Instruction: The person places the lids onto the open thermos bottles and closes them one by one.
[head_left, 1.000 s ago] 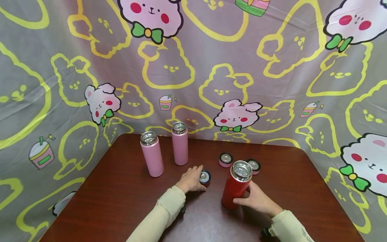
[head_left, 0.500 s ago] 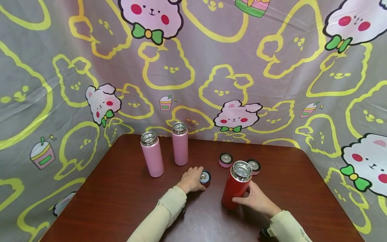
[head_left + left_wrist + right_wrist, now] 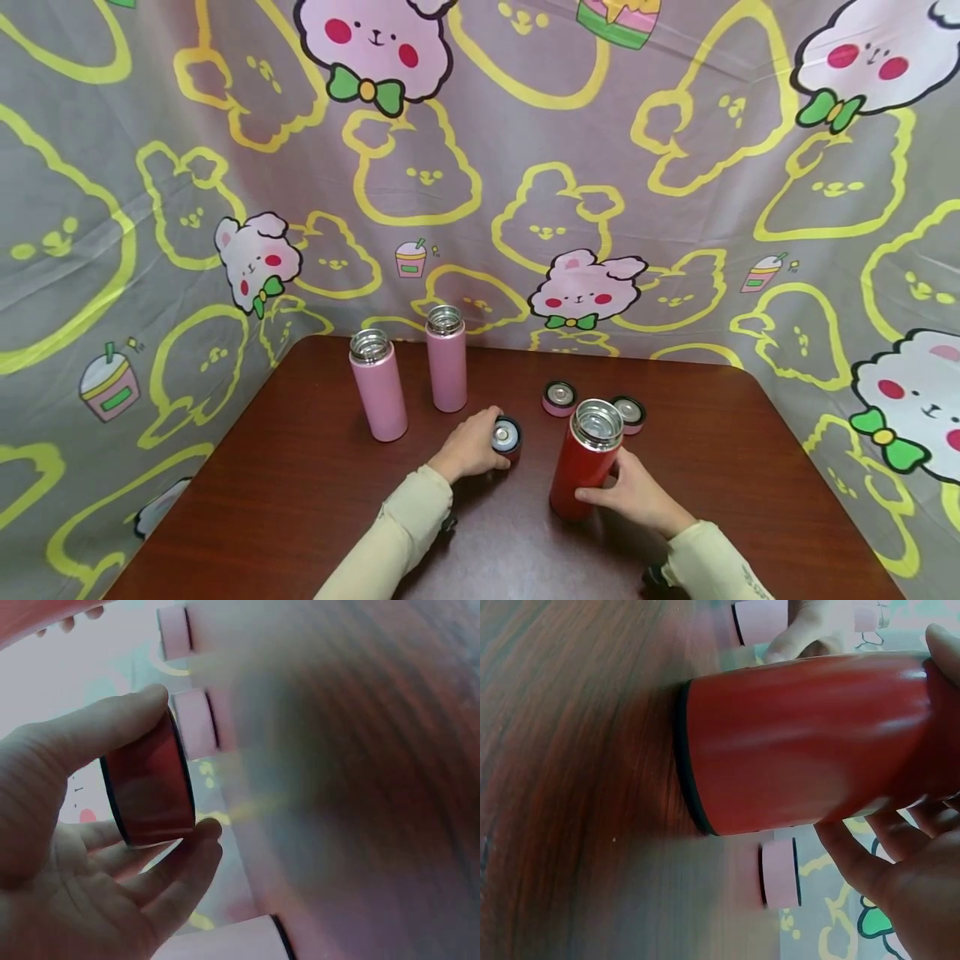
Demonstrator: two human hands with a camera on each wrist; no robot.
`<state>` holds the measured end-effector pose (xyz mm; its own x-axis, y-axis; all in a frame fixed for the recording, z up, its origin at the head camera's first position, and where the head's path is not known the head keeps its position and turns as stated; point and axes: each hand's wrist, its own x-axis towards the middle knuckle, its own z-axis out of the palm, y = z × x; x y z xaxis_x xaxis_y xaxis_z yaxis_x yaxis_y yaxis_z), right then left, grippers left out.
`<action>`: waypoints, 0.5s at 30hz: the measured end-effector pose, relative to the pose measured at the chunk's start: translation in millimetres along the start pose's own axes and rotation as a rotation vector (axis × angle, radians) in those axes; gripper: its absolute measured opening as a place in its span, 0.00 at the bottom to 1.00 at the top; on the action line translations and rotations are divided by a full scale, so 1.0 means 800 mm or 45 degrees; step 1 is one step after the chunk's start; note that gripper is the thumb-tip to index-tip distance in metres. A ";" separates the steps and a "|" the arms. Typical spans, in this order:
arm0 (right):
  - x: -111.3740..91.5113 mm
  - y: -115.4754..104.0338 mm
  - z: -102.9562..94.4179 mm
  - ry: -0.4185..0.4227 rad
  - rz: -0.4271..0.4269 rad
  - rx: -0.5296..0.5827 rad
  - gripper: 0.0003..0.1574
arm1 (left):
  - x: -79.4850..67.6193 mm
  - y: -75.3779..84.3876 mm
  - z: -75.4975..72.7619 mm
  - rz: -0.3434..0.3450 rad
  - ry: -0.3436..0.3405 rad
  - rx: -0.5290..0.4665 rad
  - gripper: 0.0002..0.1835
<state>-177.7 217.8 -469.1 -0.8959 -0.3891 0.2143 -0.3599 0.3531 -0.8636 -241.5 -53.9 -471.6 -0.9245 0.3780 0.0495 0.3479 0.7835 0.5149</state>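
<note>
Between thumb and fingers my left hand (image 3: 471,444) pinches a red lid (image 3: 150,784) with a black rim, its inner side facing up. Whether the lid still touches the table cannot be told. My right hand (image 3: 636,492) grips a red thermos bottle (image 3: 581,471), which stands upright without a lid, its steel mouth showing. In the right wrist view, the thumb and fingers wrap the bottle (image 3: 810,742) from opposite sides, and its black base is near the wood.
Two lidless pink thermos bottles, a left one (image 3: 378,396) and a farther one (image 3: 447,367), stand upright on the brown table (image 3: 300,500). Two pink lids, one left (image 3: 559,400) and one right (image 3: 630,414), lie upturned behind the red bottle. A patterned cloth (image 3: 480,125) hangs behind.
The left hand has shifted very slightly left and upward in the head view, the red lid with it. The right hand and the red bottle look nearly unmoved.
</note>
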 end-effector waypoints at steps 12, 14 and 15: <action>0.001 -0.016 0.005 -0.005 -0.032 -0.040 0.37 | -0.015 -0.001 -0.027 0.125 0.110 -0.147 0.36; 0.003 -0.004 0.006 -0.004 -0.031 -0.028 0.38 | -0.016 0.000 -0.031 0.139 0.129 -0.179 0.36; 0.004 0.001 0.007 -0.006 -0.030 -0.024 0.38 | -0.017 0.001 -0.033 0.148 0.140 -0.197 0.36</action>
<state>-179.5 211.8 -472.0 -0.8859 -0.4012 0.2327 -0.3860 0.3595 -0.8496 -232.8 -71.3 -449.3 -0.8938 0.3989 0.2046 0.4330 0.6496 0.6249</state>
